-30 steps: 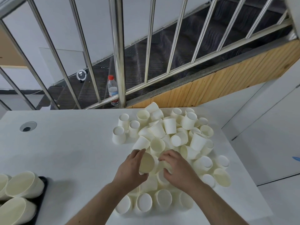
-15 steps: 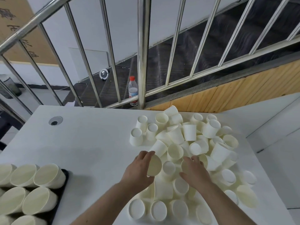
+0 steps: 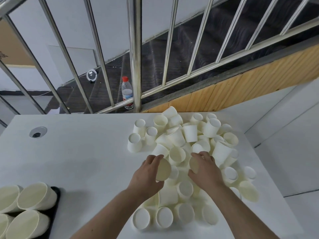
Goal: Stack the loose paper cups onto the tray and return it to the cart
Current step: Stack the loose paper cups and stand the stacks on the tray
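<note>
Left hand (image 3: 148, 173) grips one cup (image 3: 163, 169) on its side, mouth facing right, and right hand (image 3: 205, 168) curls round another cup (image 3: 194, 163) in the loose pile (image 3: 189, 152) mid-bench (image 3: 77, 161); tray (image 3: 55, 195) sits far left, nearer the left hand.

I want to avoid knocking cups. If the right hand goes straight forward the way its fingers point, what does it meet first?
Probably the sideways cup lying just beyond the right hand; depth is unclear in the pile.
</note>
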